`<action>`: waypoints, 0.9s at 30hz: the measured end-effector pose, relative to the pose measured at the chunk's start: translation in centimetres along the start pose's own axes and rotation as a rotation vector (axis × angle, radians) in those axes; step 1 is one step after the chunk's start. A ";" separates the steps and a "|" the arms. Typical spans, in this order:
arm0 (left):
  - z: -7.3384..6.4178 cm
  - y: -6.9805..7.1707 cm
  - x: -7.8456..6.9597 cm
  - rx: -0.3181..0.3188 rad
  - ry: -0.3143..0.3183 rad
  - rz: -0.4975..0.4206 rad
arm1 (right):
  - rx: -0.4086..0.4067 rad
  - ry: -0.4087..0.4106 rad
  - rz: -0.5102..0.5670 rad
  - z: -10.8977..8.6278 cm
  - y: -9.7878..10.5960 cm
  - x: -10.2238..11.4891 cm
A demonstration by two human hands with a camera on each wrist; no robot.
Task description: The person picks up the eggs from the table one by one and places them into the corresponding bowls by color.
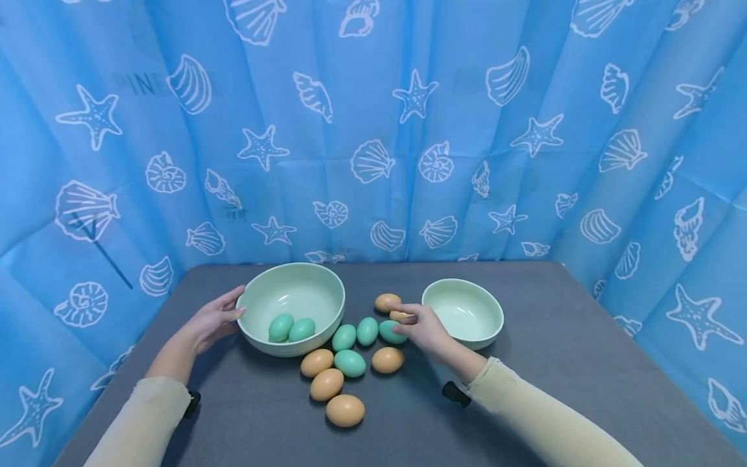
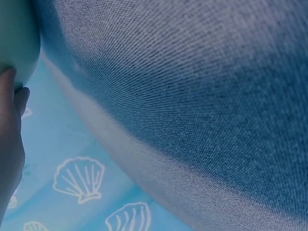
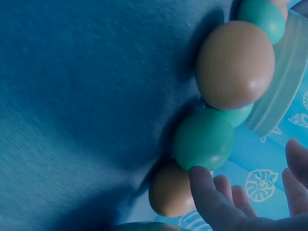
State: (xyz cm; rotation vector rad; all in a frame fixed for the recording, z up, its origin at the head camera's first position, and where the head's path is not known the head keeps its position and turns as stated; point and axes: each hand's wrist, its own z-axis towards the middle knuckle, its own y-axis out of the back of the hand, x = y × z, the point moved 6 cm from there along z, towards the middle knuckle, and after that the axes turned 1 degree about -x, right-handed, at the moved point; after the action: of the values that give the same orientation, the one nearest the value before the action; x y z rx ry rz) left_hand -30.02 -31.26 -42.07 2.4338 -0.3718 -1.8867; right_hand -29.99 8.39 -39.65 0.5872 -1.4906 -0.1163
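Observation:
At the left rim of the large pale green bowl (image 1: pixel 292 292), my left hand (image 1: pixel 211 322) rests with fingers extended against the outer wall. Two green eggs (image 1: pixel 301 329) lie inside this bowl. My right hand (image 1: pixel 428 332) reaches over a green egg (image 1: pixel 390 331) and a brown egg (image 1: pixel 400 316) partly hidden under its fingers. In the right wrist view a fingertip (image 3: pixel 199 175) comes close to a green egg (image 3: pixel 204 139); the fingers are spread and nothing is gripped. Another brown egg (image 1: pixel 388 302) lies just beyond the hand.
A smaller pale green bowl (image 1: pixel 463 311) stands right of the right hand. Several more green eggs (image 1: pixel 350 363) and brown eggs (image 1: pixel 345 410) lie on the grey tabletop (image 1: pixel 262 415) before the large bowl. A blue shell-patterned curtain (image 1: pixel 373 130) hangs behind the table.

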 end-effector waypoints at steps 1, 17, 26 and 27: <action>0.0 0.0 0.0 -0.004 0.005 0.007 | -0.003 0.004 -0.015 -0.1 0.0 -0.1; 0.0 0.0 0.0 -0.012 0.018 0.017 | -0.078 0.101 -0.171 -0.3 -1.1 -0.8; 0.0 0.1 0.0 -0.006 0.011 0.020 | -0.115 0.104 -0.269 -0.1 -1.5 -1.3; 0.0 0.0 0.0 -0.003 0.008 0.022 | -0.118 0.102 -0.277 -0.1 -1.5 -1.3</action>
State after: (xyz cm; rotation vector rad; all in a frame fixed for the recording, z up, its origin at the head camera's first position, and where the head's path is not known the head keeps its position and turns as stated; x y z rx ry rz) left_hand -30.00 -31.31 -42.07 2.4246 -0.3924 -1.8667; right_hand -29.64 7.65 -41.46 0.6912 -1.2887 -0.3822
